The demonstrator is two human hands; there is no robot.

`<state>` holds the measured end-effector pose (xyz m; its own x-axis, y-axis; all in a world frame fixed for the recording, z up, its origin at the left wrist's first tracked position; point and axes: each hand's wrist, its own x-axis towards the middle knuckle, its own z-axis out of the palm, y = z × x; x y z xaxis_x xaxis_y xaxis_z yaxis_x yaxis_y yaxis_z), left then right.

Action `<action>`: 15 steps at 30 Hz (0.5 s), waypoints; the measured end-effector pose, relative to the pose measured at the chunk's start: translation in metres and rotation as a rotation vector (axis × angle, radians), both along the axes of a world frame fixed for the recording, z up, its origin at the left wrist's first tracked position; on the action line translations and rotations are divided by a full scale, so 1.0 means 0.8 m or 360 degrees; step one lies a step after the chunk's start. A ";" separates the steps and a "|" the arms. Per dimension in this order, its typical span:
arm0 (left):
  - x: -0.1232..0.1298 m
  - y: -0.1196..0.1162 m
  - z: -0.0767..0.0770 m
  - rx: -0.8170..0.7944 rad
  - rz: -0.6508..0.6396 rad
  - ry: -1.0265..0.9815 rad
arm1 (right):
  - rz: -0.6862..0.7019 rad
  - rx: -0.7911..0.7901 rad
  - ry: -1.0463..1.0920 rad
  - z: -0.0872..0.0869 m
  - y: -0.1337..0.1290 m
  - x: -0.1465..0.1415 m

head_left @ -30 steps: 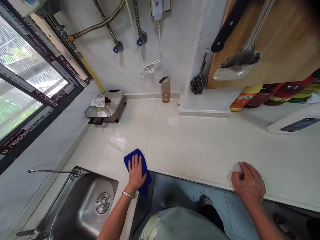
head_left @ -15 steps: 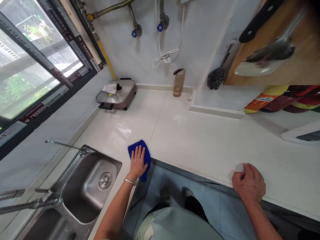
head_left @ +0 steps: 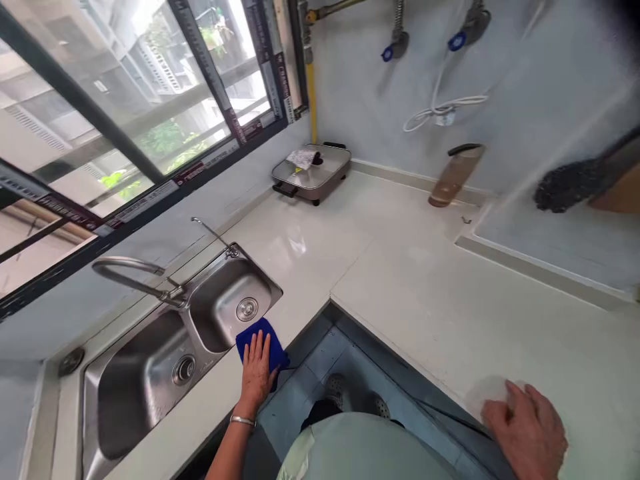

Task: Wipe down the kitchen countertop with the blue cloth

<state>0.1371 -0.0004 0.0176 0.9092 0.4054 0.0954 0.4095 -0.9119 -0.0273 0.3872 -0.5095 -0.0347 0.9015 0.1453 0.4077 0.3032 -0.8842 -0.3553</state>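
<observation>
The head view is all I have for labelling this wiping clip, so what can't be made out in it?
- Blue cloth: largely covered by the left hand.
- Right hand: cut off by the bottom edge; the whitish thing beneath its fingers is unidentifiable.
- Bottle and dark scrubber: smeared by motion blur.
- Sticker on the electric pan: too small to read.

Steel double sink (head_left: 150,373) set in the white bench (head_left: 430,293), with a faucet (head_left: 135,277) behind it. Beyond the sink, at the far wall: lidded electric pan (head_left: 313,170), a bottle (head_left: 453,177) to its right, then a steel scourer (head_left: 563,187).
</observation>
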 end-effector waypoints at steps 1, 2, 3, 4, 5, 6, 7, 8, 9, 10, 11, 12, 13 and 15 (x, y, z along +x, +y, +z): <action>-0.018 -0.001 -0.001 0.0008 0.0062 -0.0008 | 0.0085 0.0016 0.0047 0.005 0.012 0.006; -0.035 -0.002 -0.002 0.0015 0.0118 -0.0013 | 0.0179 0.0043 0.0087 0.010 0.026 0.013; -0.051 -0.003 -0.003 0.0023 0.0171 -0.0013 | 0.0288 0.0078 0.0113 0.014 0.044 0.020; -0.067 -0.004 -0.004 0.0030 0.0221 -0.0009 | 0.0411 0.0112 0.0124 0.018 0.063 0.028; -0.083 -0.005 -0.005 0.0036 0.0270 -0.0004 | 0.0541 0.0133 0.0116 0.022 0.083 0.035; -0.098 -0.005 -0.006 0.0041 0.0318 0.0003 | 0.0662 0.0135 0.0087 0.025 0.104 0.041; -0.113 -0.005 -0.007 0.0043 0.0365 0.0012 | 0.0770 0.0118 0.0040 0.027 0.125 0.047; -0.127 -0.004 -0.007 0.0042 0.0411 0.0022 | 0.0868 0.0086 -0.0017 0.028 0.144 0.051; -0.139 -0.004 -0.006 0.0039 0.0452 0.0035 | 0.0959 0.0041 -0.0070 0.029 0.162 0.054; -0.151 -0.003 -0.005 0.0032 0.0487 0.0050 | 0.1045 -0.0009 -0.0112 0.028 0.178 0.055; -0.160 -0.002 -0.004 0.0022 0.0516 0.0068 | 0.1123 -0.0060 -0.0140 0.028 0.190 0.055; -0.167 -0.001 -0.001 0.0007 0.0534 0.0087 | 0.1193 -0.0104 -0.0151 0.026 0.200 0.055; -0.172 0.001 0.002 -0.0008 0.0545 0.0104 | 0.1248 -0.0138 -0.0147 0.024 0.207 0.053; -0.176 0.003 0.008 -0.0030 0.0558 0.0125 | 0.1281 -0.0165 -0.0121 0.020 0.214 0.050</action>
